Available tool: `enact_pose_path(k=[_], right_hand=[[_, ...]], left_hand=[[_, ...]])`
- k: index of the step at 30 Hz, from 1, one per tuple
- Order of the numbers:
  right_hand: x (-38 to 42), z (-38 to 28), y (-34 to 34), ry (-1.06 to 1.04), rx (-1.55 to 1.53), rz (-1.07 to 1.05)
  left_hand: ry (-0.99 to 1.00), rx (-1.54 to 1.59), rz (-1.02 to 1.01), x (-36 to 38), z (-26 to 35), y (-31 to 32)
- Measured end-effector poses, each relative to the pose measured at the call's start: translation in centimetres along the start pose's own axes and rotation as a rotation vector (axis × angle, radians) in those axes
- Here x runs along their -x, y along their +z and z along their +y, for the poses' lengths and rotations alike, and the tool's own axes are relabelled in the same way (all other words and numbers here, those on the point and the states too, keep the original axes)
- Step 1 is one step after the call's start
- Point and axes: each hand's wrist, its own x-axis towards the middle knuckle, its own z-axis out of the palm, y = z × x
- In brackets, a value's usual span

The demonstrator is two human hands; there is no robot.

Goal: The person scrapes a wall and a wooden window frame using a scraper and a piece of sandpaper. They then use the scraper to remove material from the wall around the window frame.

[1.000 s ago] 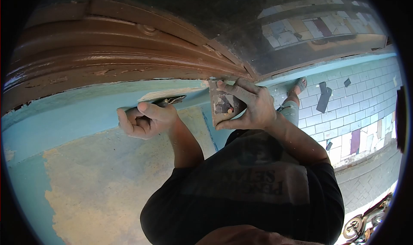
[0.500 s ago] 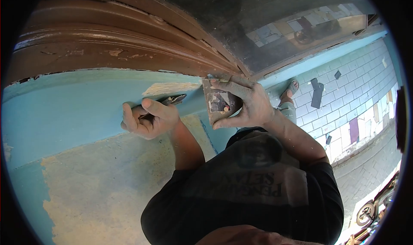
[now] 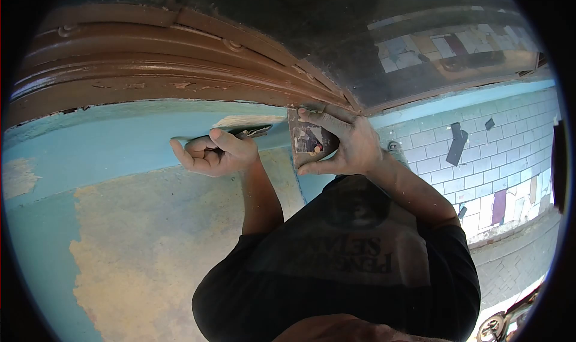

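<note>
My left hand (image 3: pixel 219 153) is turned palm up, its index finger sticking out to the left. Held in it is a putty knife (image 3: pixel 259 131) with a dark, smeared blade pointing right, close by the bare beige patch (image 3: pixel 249 120) on the blue wall (image 3: pixel 120 129). My right hand (image 3: pixel 354 141) grips a flat brown rectangular plate (image 3: pixel 309 139) from its right side, fingers over the top edge and thumb at the bottom. Whitish smears and a small light lump show on the plate. The blade tip lies a little left of the plate's edge.
A brown wooden frame (image 3: pixel 150 66) with chipped paint runs above the wall, beside a dark glass pane (image 3: pixel 336 36). Below the blue band is a blotchy pale area (image 3: pixel 150 240). Dark flat pieces (image 3: pixel 457 145) lie on white tiles (image 3: pixel 480 168). A wheel (image 3: pixel 492 328) shows at bottom right.
My left hand with the putty knife has moved right and up, nearer the plate. Its index finger now stretches further left. My right hand keeps its grip; the view has shifted slightly.
</note>
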Motion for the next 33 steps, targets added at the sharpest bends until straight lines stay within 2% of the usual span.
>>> enact_pose_path(k=[2,9,15,18,27,29,33], right_hand=[[0.0,0.6,-0.4,-0.005,0.047,-0.038],[-0.7,-0.5,-0.7,-0.006,-0.003,-0.058],[-0.4,0.0,-0.6,-0.017,0.007,-0.042],[-1.0,-0.5,-0.4,-0.098,0.026,-0.016],[-0.7,-0.2,0.4,-0.114,0.018,0.056],[0.0,0.1,0.6,-0.056,0.025,0.065],[-0.4,-1.0,0.3,-0.124,0.056,0.095]], left_hand=[[-0.073,0.011,-0.056,-0.6,0.3,-0.3],[-0.036,0.019,-0.142,-3.1,2.1,-0.1],[0.001,0.038,-0.102,-2.8,1.6,0.4],[0.014,0.058,-0.073,-2.7,1.5,0.7],[0.027,0.023,0.044,-1.7,0.7,1.3],[0.034,0.011,0.020,-1.5,0.3,1.1],[0.047,0.065,0.063,-1.6,0.5,1.4]])
